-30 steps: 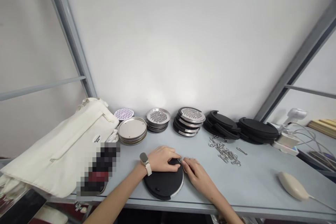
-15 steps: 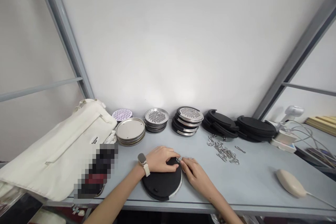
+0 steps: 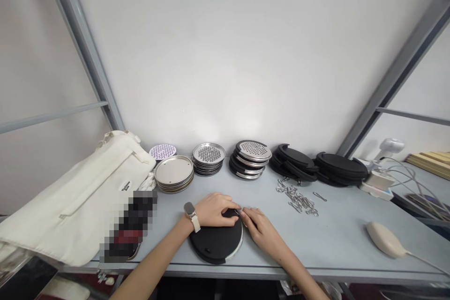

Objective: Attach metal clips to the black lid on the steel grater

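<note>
In front of me a round black disc (image 3: pixel 217 242) with a silvery metal rim at its right lies flat on the table. My left hand (image 3: pixel 213 211), with a watch on the wrist, rests across its far part. The thumb and index finger curl together at the disc's upper right edge. Right there sits a small metal clip (image 3: pixel 238 212), mostly covered by fingers. My right hand (image 3: pixel 259 226) pinches the clip from the right side, fingers closed. A pile of similar metal clips (image 3: pixel 298 198) lies beyond my right hand.
Along the wall stand stacked plain metal discs (image 3: pixel 174 169), metal grater discs (image 3: pixel 208 153), grater discs in black holders (image 3: pixel 251 151) and black discs (image 3: pixel 341 164). A white bag (image 3: pixel 87 197) lies left. A beige corded device (image 3: pixel 385 240) sits right, near a power adapter (image 3: pixel 378 183).
Both hands stay at the disc's edge; the fingers have shifted slightly around the clip, which shows less now. The whole view has moved a little.
</note>
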### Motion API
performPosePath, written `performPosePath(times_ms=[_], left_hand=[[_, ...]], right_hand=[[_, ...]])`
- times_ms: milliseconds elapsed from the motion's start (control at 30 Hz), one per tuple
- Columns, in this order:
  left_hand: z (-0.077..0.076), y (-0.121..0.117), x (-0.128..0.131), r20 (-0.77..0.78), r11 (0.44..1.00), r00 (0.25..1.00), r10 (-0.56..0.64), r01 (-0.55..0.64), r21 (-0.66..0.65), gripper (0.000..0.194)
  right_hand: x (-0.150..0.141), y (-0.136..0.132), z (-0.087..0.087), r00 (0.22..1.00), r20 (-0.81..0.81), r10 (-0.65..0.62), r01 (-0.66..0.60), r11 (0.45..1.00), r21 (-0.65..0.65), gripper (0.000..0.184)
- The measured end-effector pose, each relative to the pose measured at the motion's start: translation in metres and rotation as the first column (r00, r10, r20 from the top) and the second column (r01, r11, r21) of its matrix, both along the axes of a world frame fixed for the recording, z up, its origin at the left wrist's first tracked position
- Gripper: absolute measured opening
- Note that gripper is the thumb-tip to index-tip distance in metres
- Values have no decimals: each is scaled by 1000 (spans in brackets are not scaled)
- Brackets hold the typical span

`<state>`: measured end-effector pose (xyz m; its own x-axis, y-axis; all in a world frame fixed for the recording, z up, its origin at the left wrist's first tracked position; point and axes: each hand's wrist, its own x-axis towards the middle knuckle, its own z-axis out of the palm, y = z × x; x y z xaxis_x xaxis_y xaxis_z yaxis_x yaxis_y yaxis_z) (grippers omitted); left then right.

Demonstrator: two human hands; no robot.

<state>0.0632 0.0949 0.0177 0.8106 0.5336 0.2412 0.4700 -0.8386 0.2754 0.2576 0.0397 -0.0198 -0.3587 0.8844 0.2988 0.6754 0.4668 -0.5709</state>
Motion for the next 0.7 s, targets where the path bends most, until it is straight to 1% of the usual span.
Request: performPosePath(times_ms=[133,400,700], left_hand=[[0,0,0,1,1000,1000,1,-1,14,31],[0,0,-2,4,1000,1000,1,-1,1,28],[-2,2,-2,-15,1000,1000,-10,10,-29,31]], right_hand=[[0,1,-2,1000,8,-5,5,1000,18,36],[2,2,-4,1000,23,14,-14,1000,-2,33],[3,0,-1,1000,11,21,-21,999,-25,30]])
